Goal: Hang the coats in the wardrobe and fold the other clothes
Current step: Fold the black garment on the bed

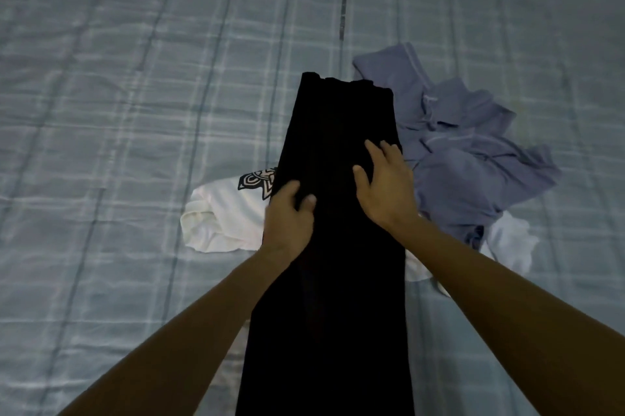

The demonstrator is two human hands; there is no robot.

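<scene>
We see a long black garment (328,263) laid lengthwise down the middle of a bed, on a pale blue checked bedspread (118,111). It forms a narrow strip that runs from the bottom edge of the view away from us. It is too dark for us to tell whether it is trousers or something else. Our left hand (287,217) grips the strip's left edge, with the fingers curled under the cloth and the thumb pressed on top. Our right hand (385,185) lies flat on the black fabric near its right edge, fingers spread and straight, pressing down and holding nothing. Just left of the strip, and partly tucked beneath it, lies a crumpled white T-shirt (220,219) with a black printed motif (257,183) showing beside the left hand. On the right a rumpled blue-grey shirt (473,162) lies in a heap, touching the black garment's far right edge. More white cloth (507,241) shows under the shirt's near side, and we cannot tell whether it belongs to the same T-shirt.
</scene>
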